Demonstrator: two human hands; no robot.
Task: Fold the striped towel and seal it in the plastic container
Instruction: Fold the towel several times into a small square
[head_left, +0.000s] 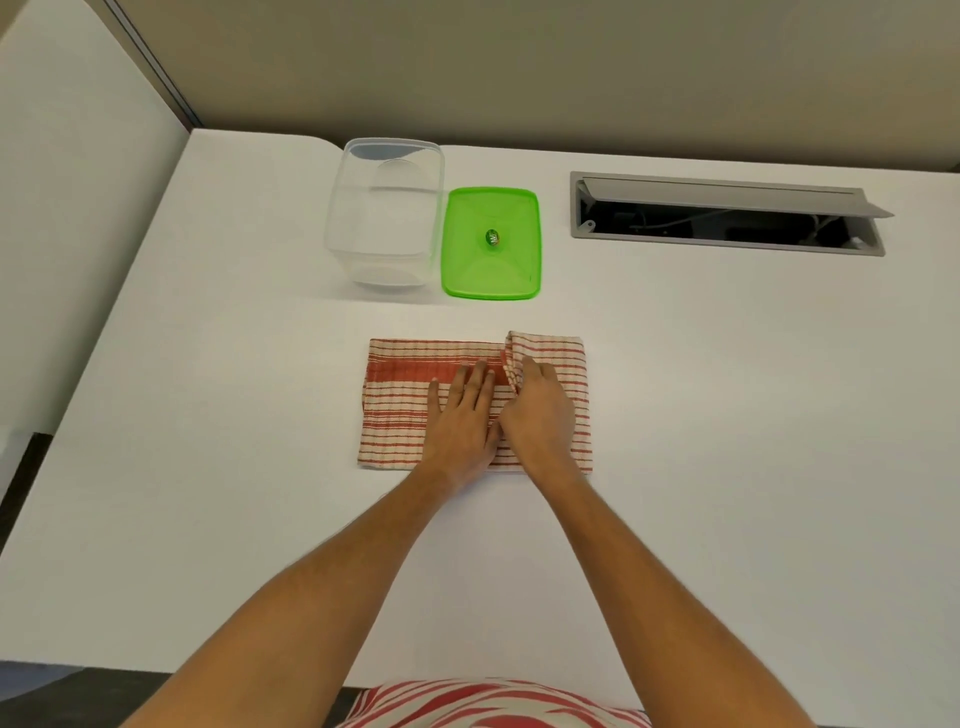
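A red-and-cream striped towel (400, 410) lies partly folded on the white table, its right part doubled over toward the middle. My left hand (462, 415) presses flat on the towel's centre, fingers together and extended. My right hand (540, 410) rests on the folded-over flap, with its fingers curled at the flap's edge. Behind the towel stands a clear plastic container (384, 213), open and empty. Its green lid (491, 244) lies flat just to the right of it, touching nothing.
A grey cable hatch (727, 213) with its flap raised is set into the table at the back right. A beige wall runs behind the white table (208, 467). A partition panel stands at the left. Striped fabric shows at the bottom edge.
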